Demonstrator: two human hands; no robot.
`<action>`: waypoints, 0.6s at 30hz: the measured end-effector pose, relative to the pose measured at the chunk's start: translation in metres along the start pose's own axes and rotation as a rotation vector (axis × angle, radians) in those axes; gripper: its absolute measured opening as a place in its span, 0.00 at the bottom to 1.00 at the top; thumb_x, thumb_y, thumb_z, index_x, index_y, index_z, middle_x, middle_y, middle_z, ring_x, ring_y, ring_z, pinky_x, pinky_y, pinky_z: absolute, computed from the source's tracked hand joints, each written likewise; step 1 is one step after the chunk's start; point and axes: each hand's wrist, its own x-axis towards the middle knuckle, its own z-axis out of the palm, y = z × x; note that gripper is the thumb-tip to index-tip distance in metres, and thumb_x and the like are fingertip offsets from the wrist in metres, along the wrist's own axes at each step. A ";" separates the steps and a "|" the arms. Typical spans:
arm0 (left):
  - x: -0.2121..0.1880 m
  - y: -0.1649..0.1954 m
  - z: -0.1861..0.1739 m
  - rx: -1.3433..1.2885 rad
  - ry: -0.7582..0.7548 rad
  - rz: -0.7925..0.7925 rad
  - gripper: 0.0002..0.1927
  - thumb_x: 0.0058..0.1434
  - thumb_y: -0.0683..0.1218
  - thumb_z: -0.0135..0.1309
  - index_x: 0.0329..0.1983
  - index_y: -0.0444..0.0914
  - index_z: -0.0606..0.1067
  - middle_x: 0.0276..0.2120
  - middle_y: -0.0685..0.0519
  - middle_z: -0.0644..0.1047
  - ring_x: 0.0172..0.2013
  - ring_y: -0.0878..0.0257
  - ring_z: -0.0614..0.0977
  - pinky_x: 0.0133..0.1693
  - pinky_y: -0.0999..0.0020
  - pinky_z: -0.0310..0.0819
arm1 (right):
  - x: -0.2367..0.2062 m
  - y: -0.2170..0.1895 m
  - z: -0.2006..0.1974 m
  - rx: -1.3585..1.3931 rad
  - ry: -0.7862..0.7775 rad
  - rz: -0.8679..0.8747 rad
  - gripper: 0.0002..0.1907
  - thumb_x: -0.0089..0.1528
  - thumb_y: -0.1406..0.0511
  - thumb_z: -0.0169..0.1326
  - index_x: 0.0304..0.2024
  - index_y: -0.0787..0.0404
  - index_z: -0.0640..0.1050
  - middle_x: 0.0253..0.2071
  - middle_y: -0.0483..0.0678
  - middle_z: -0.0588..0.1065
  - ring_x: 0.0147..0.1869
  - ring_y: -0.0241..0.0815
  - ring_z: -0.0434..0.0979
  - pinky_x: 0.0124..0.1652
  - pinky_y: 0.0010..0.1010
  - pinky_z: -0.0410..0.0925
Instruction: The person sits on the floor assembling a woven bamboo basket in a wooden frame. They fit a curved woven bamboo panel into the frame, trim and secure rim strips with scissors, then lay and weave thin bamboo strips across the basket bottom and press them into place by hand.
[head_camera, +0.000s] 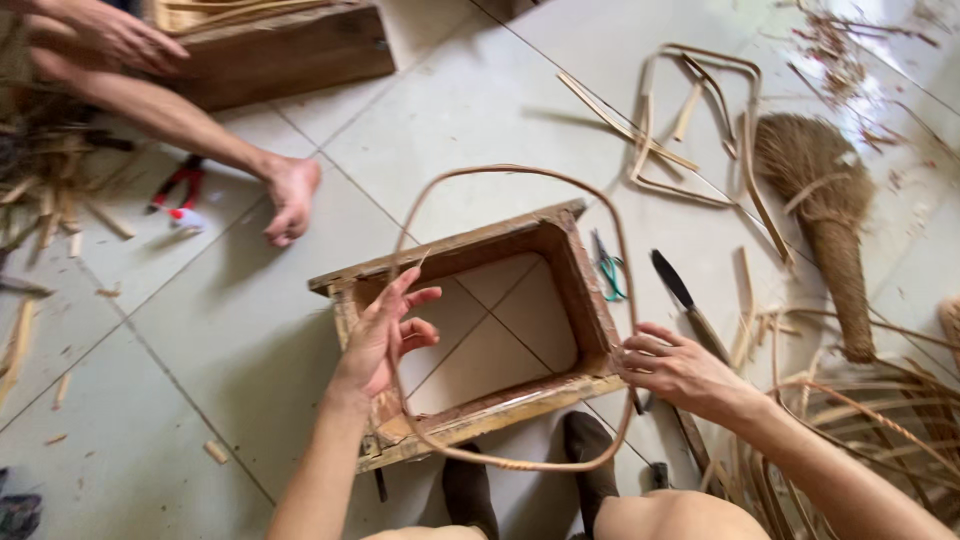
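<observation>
Two bare feet (530, 480) press against the near side of an open wooden box frame (470, 320) on the tiled floor (220, 330). Around that frame bends a thin tan cane loop (520, 172). At its left side, the left hand (385, 335) touches the loop with fingers spread loose. At its right corner, the right hand (675, 368) pinches the loop. Beyond the frame, another person's hand (290, 195) rests on the floor.

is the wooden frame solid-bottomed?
No. The rectangular wooden frame is open through, with floor tiles and their grout lines showing inside it, while the cane loop bends around it.
</observation>
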 end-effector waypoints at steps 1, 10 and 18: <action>0.004 0.000 0.003 -0.072 -0.041 0.065 0.26 0.69 0.53 0.51 0.69 0.42 0.67 0.40 0.55 0.73 0.28 0.69 0.72 0.32 0.72 0.70 | 0.006 0.003 -0.007 -0.033 -0.062 -0.017 0.23 0.55 0.68 0.57 0.54 0.53 0.78 0.55 0.46 0.75 0.68 0.45 0.68 0.71 0.46 0.52; -0.017 -0.046 -0.024 -0.326 0.175 0.283 0.18 0.72 0.51 0.49 0.62 0.43 0.76 0.24 0.62 0.63 0.18 0.74 0.58 0.23 0.77 0.55 | 0.040 -0.022 -0.014 0.020 0.373 0.314 0.31 0.56 0.76 0.50 0.61 0.50 0.75 0.69 0.42 0.68 0.77 0.44 0.58 0.75 0.42 0.44; -0.032 -0.049 -0.009 -0.386 0.171 0.376 0.16 0.71 0.54 0.54 0.56 0.42 0.78 0.20 0.63 0.67 0.18 0.74 0.60 0.20 0.79 0.54 | 0.086 -0.057 -0.033 -0.258 0.335 0.516 0.30 0.50 0.75 0.56 0.56 0.53 0.77 0.65 0.44 0.70 0.74 0.50 0.61 0.69 0.58 0.42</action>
